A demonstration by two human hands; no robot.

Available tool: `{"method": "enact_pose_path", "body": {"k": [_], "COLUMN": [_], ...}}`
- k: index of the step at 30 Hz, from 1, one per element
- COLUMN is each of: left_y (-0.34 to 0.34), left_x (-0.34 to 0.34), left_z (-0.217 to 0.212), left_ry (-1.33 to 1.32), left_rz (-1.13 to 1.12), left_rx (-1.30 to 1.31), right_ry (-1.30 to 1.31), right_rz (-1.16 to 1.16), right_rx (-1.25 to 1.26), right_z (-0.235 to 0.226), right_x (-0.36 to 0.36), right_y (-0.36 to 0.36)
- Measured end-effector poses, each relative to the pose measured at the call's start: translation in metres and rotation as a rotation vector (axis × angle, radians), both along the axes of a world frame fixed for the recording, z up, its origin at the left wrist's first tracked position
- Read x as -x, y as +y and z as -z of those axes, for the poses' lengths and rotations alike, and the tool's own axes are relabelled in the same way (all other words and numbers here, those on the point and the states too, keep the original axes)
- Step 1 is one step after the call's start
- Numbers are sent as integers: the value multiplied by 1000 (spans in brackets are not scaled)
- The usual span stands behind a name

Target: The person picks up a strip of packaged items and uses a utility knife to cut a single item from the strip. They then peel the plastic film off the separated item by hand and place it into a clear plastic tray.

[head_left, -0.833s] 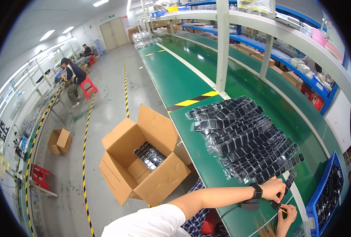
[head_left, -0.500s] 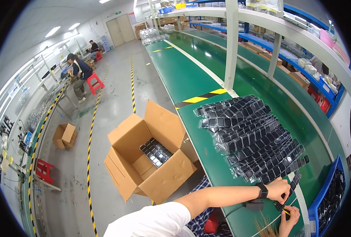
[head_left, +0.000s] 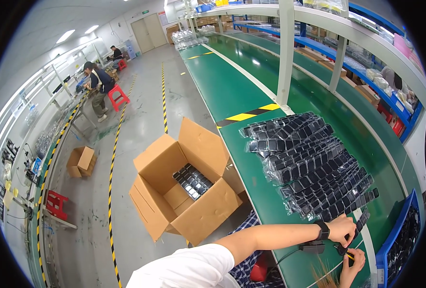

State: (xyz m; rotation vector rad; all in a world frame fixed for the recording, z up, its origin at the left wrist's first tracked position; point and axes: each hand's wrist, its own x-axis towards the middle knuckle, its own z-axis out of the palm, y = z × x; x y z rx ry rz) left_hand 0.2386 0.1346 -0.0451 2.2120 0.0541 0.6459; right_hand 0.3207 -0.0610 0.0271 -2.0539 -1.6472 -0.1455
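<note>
Both hands work at the near right end of the green desk (head_left: 251, 158). The left hand (head_left: 343, 229), with a black wristband (head_left: 323, 230) on its wrist, is curled shut around a thin black strip (head_left: 361, 222) that sticks up and to the right out of its fingers. The right hand (head_left: 352, 261) sits just below it, fingers pinched on a small yellow-tipped tool (head_left: 348, 256) whose tip points toward a small black part (head_left: 340, 249) between the two hands; whether the tool touches that part is too small to tell. A black box (head_left: 311, 247) with a cable lies on the desk just left of the hands. The big heap of bagged black parts (head_left: 311, 165) spreads away above the left hand, its nearest edge touching or almost touching the knuckles. A blue bin (head_left: 399, 240) of dark pieces stands just right of the hands. Well to the left, off the desk, an open carton (head_left: 189, 192) on the floor holds more black parts. Compared with the earlier frames, the hands keep the same grip and the same spot by the heap's near edge; the left arm still stretches across in the same pose. What differs is the view: the head has turned slightly, so the carton and heap sit a little further right and lower, and the seated person (head_left: 98, 86) far off on the left shows higher up.
</note>
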Motion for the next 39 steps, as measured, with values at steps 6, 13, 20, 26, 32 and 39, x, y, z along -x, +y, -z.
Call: {"method": "enact_pose_path", "body": {"k": [6, 13, 20, 26, 32, 39], "left_y": [1, 2, 3, 5, 3, 11], "left_x": [2, 7, 0, 10, 32, 26], "left_z": [0, -16, -5, -10, -31, -62], "left_ry": [-1, 100, -23, 67, 44, 57], "left_rz": [6, 45, 32, 65, 56, 157], "left_rx": [-17, -9, -28, -17, -101, -184], "right_ry": [23, -24, -54, 72, -20, 203], "right_rz": [-12, -72, -87, -95, -92, 85], "right_rx": [28, 9, -4, 35, 40, 27], "right_z": [-1, -7, -7, -6, 1, 8], "right_x": [0, -3, -4, -1, 0, -11], "right_y": [0, -4, -2, -7, -16, -23]}}
